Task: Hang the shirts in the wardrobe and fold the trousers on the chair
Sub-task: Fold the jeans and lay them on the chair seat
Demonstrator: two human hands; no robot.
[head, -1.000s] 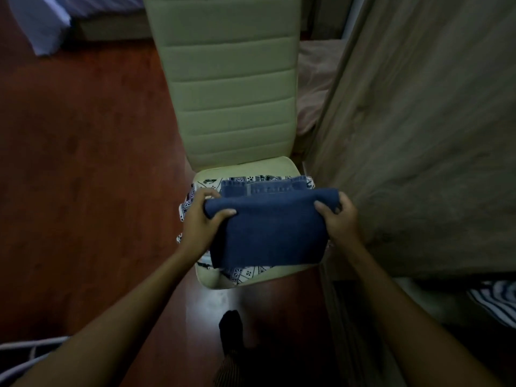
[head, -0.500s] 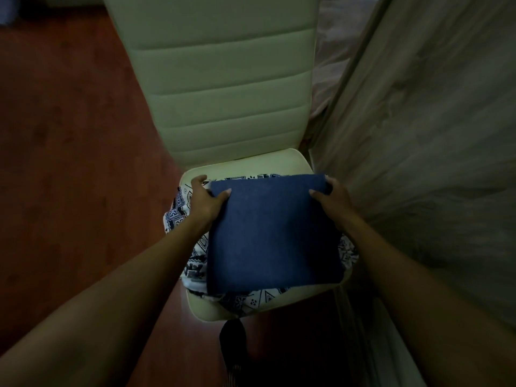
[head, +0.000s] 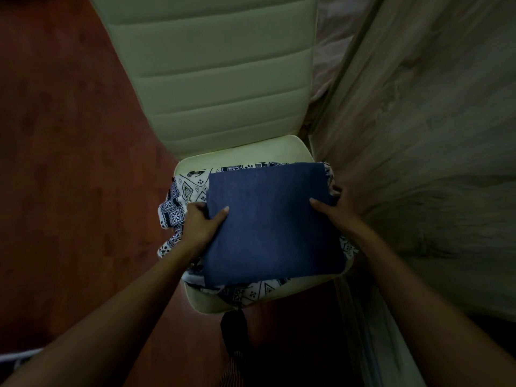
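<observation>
Folded blue denim trousers (head: 268, 224) lie as a flat square on the seat of a cream padded chair (head: 212, 88). Under them a white garment with a black pattern (head: 174, 208) spreads over the seat and hangs off its left and front edges. My left hand (head: 201, 222) grips the left edge of the blue trousers, thumb on top and fingers underneath. On the right edge my right hand (head: 335, 208) holds the same way.
A pale wood-grain wardrobe panel (head: 418, 135) stands close against the chair's right side. Red-brown wooden floor (head: 69, 163) spreads to the left. My dark-socked foot (head: 233, 328) is just below the seat's front edge. Pinkish fabric (head: 332, 46) shows behind the chair.
The top flap of the blue trousers was folded over and the waistband is now covered. Both hands slid from the far corners toward me along the side edges. The view moved closer.
</observation>
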